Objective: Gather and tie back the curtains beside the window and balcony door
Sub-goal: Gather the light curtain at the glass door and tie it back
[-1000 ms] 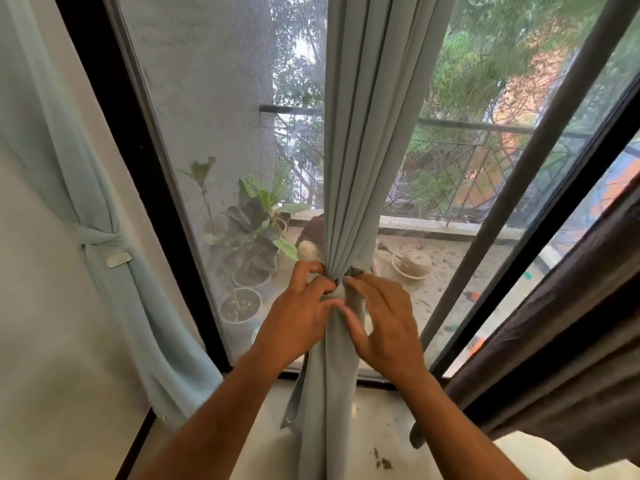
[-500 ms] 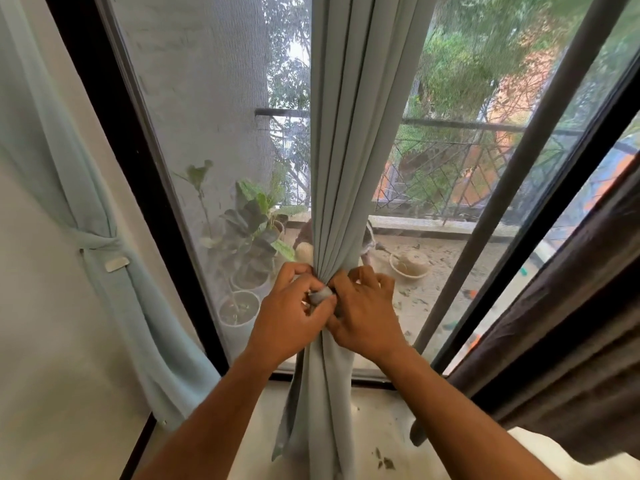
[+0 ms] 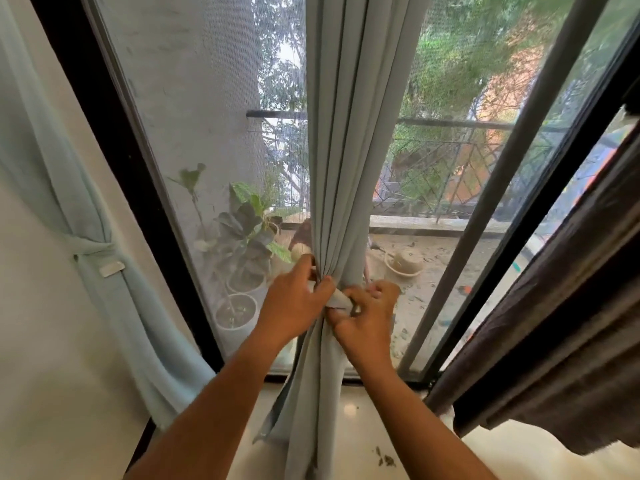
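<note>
A pale grey-green curtain (image 3: 341,140) hangs in front of the glass door, bunched into a narrow column. My left hand (image 3: 294,306) grips the gathered folds from the left at waist height. My right hand (image 3: 367,315) pinches a light tie-back strap (image 3: 337,301) wrapped around the bundle, right against the left hand. How the strap's ends are fastened is hidden by my fingers. A second pale curtain (image 3: 86,216) on the left wall hangs gathered, held by its own tie-back (image 3: 91,249).
A dark brown curtain (image 3: 568,313) hangs at the right. The black door frame (image 3: 114,147) stands between the two pale curtains. Potted plants (image 3: 242,258) and a railing (image 3: 450,124) lie outside on the balcony. Small debris (image 3: 384,457) dots the floor.
Both hands have closed in on the bundle. The right hand went from flat against the folds to pinching the strap, which now shows between the hands.
</note>
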